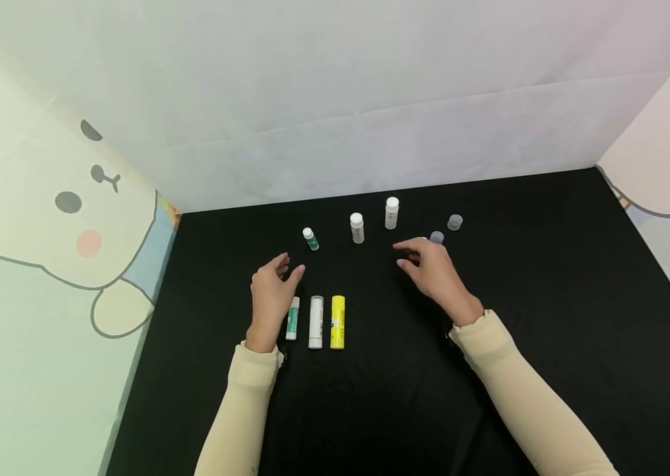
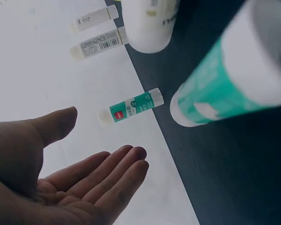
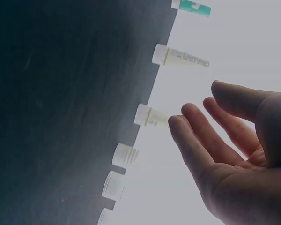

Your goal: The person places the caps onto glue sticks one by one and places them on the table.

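A small green glue stick (image 1: 310, 239) and two white glue sticks (image 1: 357, 229) (image 1: 391, 213) stand in a row near the table's back edge. My left hand (image 1: 271, 293) hovers short of the green one, thumb apart from loosely bent fingers, holding nothing. Beside that wrist lie a green glue stick (image 1: 293, 318), a white tube (image 1: 316, 322) and a yellow tube (image 1: 337, 322). To the right, my right hand (image 1: 433, 270) is empty too, fingers relaxed, in front of the caps. Two clear caps (image 1: 454, 222) (image 1: 437, 237) rest there; a white cap (image 3: 125, 155) is mostly hidden by the hand in the head view.
Black cloth (image 1: 549, 297) covers the table. A pale fabric wall (image 1: 371, 86) rises along the back edge. Cartoon-printed panels (image 1: 26, 198) flank the left and right sides.
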`<state>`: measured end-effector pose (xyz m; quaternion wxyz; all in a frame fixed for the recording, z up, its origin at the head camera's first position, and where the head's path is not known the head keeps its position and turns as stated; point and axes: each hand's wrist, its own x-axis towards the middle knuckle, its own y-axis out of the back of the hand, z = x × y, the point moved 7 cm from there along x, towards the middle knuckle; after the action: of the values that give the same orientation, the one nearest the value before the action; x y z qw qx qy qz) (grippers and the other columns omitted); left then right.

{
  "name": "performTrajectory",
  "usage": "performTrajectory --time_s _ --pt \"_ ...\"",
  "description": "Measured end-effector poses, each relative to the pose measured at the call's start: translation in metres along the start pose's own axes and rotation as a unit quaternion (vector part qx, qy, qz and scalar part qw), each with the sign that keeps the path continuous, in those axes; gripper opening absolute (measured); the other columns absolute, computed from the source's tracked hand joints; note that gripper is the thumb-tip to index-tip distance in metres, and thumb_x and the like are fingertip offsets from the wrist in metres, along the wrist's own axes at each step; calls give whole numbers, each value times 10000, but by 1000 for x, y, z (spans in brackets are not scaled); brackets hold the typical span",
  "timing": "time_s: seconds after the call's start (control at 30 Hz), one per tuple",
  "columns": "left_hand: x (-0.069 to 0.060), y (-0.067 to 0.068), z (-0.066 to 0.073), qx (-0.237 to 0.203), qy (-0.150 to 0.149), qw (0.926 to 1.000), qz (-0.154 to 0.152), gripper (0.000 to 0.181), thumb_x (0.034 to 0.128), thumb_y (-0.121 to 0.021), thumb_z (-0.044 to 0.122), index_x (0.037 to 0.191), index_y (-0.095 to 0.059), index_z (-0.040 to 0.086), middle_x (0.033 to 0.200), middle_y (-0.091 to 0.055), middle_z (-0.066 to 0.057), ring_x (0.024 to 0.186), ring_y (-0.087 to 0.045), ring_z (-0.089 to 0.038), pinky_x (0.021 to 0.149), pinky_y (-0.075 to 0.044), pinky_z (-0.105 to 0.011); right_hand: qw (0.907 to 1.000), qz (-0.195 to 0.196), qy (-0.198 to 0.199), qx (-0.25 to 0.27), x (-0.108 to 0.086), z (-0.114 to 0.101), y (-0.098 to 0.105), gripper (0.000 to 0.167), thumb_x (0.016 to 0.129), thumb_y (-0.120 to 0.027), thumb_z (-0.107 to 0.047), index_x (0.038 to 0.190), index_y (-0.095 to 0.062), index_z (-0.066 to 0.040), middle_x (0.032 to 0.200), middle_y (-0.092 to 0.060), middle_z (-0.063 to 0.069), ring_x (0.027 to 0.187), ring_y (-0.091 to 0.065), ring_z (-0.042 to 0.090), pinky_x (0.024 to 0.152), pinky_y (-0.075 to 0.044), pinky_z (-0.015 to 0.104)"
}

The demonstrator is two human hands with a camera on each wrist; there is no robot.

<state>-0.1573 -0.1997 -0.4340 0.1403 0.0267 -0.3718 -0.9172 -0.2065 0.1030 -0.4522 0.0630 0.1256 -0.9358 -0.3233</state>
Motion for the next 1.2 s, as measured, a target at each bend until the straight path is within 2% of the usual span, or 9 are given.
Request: performTrajectory --time_s 0.57,0.9,1.2 --pt "21 0 -2 3 35 9996 -271 531 989 -777 186 1429 -608 -58 1378 -677 -232 1254 -673 -378 1049 -546 -495 9996 261 -118 -83 4 7 17 377 998 -698 24 1374 -676 3 1427 -588 272 1232 -658 473 992 -566 558" --pt "35 -9 -8 -50 147 9981 -591 555 1003 -764 206 1463 -580 -44 1421 -650 -229 1293 -646 -374 1081 -525 -489 9991 372 -154 -160 7 14 21 378 997 -692 37 1373 -672 8 1398 -610 261 1216 -670 462 992 -563 563" --pt "46 -16 -11 13 108 9976 -678 559 1004 -762 210 1472 -575 -34 1432 -645 -221 1306 -637 -369 1087 -520 -488 9987 372 -218 -271 10 18 26 376 997 -689 39 1372 -671 16 1389 -604 277 1200 -671 481 980 -562 580"
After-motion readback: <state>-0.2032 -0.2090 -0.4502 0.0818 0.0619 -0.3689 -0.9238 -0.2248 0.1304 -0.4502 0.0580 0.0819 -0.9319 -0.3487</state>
